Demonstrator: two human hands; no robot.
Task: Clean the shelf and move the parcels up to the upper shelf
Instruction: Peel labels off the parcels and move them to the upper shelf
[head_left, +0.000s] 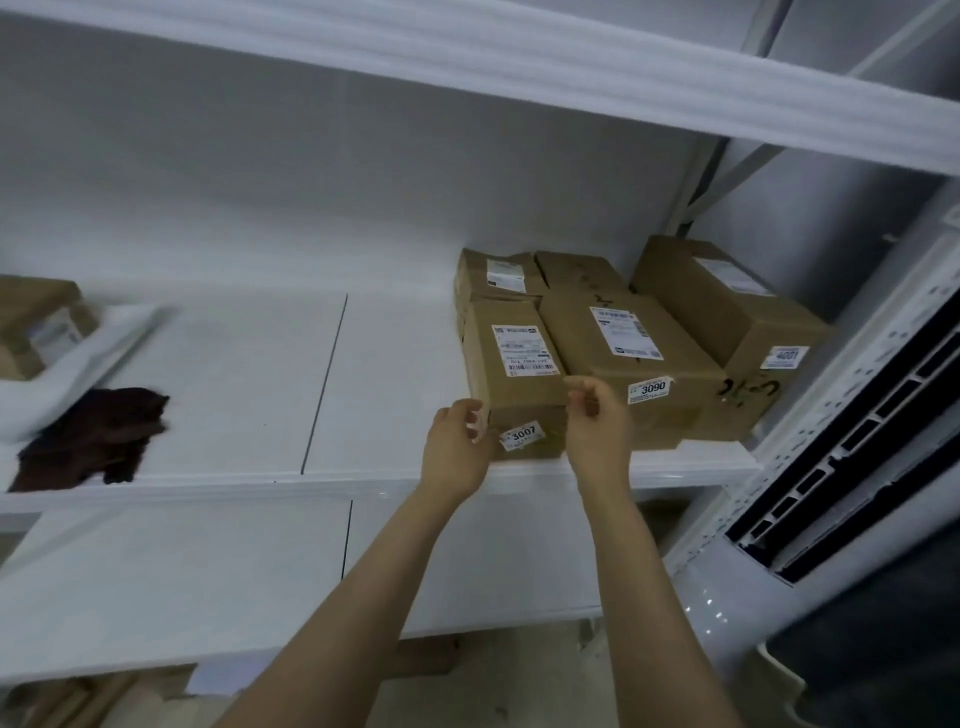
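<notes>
Hands both up at the shelf (363, 483) now, flanking the 3007 box (519, 364) at the front edge. Left hand (457, 447) sits at its left front corner, fingers loosely curled, fingertips just at the cardboard. Right hand (597, 428) hovers at the right front edge, also loosely curled, and neither has a grip on anything. The box lies flat, pressed against the 3090 box (623, 338) to its right, with the 4001 box (727, 296) beyond that and more boxes (498, 275) behind. Upper shelf (519, 57) runs overhead. Far left, a dark cloth (93, 436) lies crumpled at the shelf edge.
</notes>
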